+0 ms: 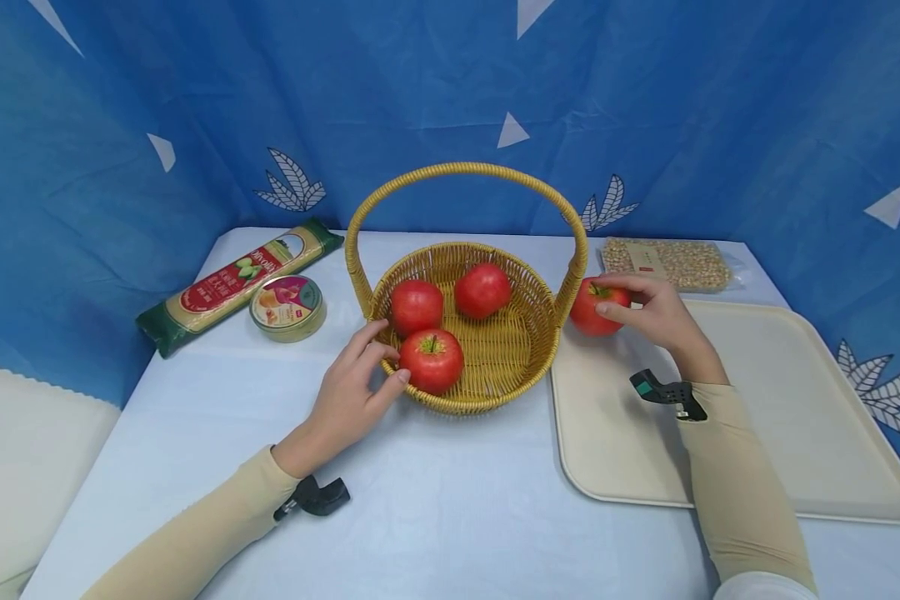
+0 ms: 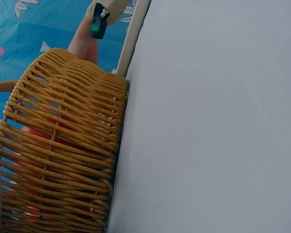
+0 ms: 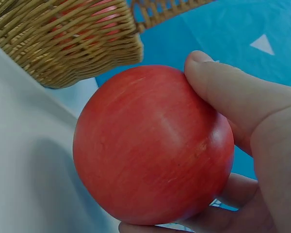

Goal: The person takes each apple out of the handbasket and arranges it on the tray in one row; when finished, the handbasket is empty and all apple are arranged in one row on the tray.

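Note:
A round wicker basket (image 1: 528, 379) with a tall arched handle holds three red apples, one of them (image 1: 431, 362) by the near left rim. My left hand (image 1: 348, 392) rests at that rim, fingers loosely spread, fingertips and thumb close to this apple; whether they touch it I cannot tell. Only a sliver of this hand shows in the left wrist view, beside the basket's woven side (image 2: 63, 145). To the right of the basket, my right hand (image 1: 656, 312) grips another red apple (image 3: 153, 145) between thumb and fingers, raised above the tray's far left corner.
A beige tray (image 1: 795, 417) lies on the right of the white table. Behind it is a bag of pale grains (image 1: 682, 265). On the left are a green-and-red pasta packet (image 1: 232, 287) and a round tin (image 1: 288, 308). A blue curtain (image 1: 420, 83) hangs behind.

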A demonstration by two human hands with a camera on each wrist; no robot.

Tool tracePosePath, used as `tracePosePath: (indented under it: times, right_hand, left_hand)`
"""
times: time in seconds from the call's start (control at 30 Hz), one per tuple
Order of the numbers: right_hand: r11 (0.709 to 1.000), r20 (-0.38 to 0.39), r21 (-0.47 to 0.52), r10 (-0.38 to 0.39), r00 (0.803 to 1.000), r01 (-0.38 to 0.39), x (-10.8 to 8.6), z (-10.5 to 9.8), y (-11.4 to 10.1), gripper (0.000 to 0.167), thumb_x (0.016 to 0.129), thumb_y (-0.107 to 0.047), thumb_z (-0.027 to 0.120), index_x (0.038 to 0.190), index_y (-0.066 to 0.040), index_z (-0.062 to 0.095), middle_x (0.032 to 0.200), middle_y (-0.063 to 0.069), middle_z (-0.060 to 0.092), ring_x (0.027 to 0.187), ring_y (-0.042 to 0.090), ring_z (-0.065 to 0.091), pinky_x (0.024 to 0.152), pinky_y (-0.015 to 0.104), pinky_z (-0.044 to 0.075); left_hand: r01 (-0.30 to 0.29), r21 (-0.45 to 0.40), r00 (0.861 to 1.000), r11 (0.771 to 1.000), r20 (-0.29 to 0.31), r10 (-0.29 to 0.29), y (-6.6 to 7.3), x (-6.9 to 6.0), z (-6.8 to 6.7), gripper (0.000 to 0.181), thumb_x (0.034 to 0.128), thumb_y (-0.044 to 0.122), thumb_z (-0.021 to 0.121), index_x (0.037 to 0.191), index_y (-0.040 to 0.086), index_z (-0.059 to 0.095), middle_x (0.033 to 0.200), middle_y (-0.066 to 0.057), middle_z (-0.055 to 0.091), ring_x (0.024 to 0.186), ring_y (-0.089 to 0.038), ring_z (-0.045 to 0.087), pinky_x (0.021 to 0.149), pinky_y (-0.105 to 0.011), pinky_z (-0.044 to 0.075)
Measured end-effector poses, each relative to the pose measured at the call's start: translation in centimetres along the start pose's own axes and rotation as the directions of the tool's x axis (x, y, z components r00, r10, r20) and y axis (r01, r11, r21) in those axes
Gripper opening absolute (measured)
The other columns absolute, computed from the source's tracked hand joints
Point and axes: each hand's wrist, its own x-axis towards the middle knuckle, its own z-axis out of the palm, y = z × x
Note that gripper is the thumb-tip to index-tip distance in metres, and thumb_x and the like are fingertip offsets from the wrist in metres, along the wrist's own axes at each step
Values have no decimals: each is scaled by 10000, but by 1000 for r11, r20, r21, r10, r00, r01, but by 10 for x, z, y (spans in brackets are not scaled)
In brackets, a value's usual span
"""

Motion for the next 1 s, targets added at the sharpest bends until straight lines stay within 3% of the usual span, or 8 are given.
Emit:
tracePosePath:
  times: [0.43,1.0]
  right_hand:
    - [1000,22,19,-15,1000,14,2,10,9,388,912,-49,721,1286,36,663,1354,281,606,1111,-69,527,828,65,494]
    - [999,69,42,32,997,-35,2,11,13,421,922,-102,731,1326,-15,655,1361,167,610,1084,-28,564,844,77,500]
  left_hand:
    - [-19,-5,1000,1000,-10,19,-2,0,1,209,912,220,693,1028,52,653,1490,-206,512,1381,-367,513,1071,-598,477]
    - [-25,-1,1000,1000,-13,25,-1,0,0,211,906,219,693,1027,50,653,1476,-213,521,1361,-371,528,1052,-595,491]
